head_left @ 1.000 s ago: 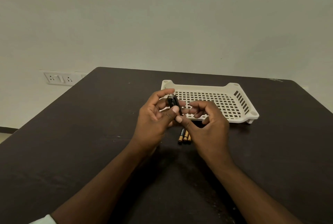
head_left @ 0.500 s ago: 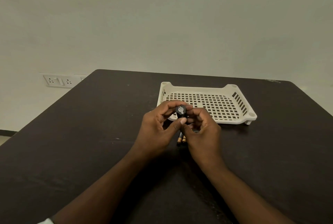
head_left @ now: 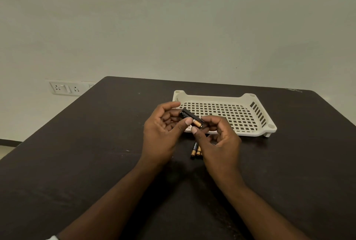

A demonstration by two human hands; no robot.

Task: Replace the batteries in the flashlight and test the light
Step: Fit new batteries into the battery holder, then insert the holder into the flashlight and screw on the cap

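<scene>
Loose black-and-copper cylindrical batteries (head_left: 196, 150) lying on dark table (head_left: 96, 143), partly hidden under right hand (head_left: 218, 139). Above them, left hand (head_left: 162, 131) and right hand pinching small black battery holder (head_left: 189, 117), copper cell showing inside. Likely loading step; next, seating cell squarely. Behind, cream perforated plastic tray (head_left: 227, 112). Flashlight body not making itself out.
</scene>
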